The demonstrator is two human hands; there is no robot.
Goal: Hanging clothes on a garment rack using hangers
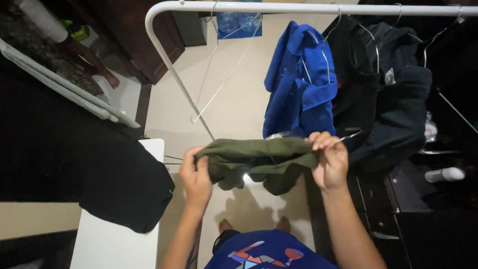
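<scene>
Both hands hold 1 olive-green garment (259, 157) stretched between them, just below the white clothes rack (308, 8). The left hand (195, 177) closes tightly around the garment's left end, fingers curled over bunched fabric. The right hand (329, 160) pinches the garment's right end together with a thin wire hanger (348, 136), fingers narrow and pressed together. Hanging from the rack, above the garment, is a blue jacket (298, 84); to that jacket's right hang dark clothes (393, 94). An empty white hanger (219, 74) dangles from the rack's left part. Left of the garment, black cloth (124, 184) drapes over a white table (112, 244).
</scene>
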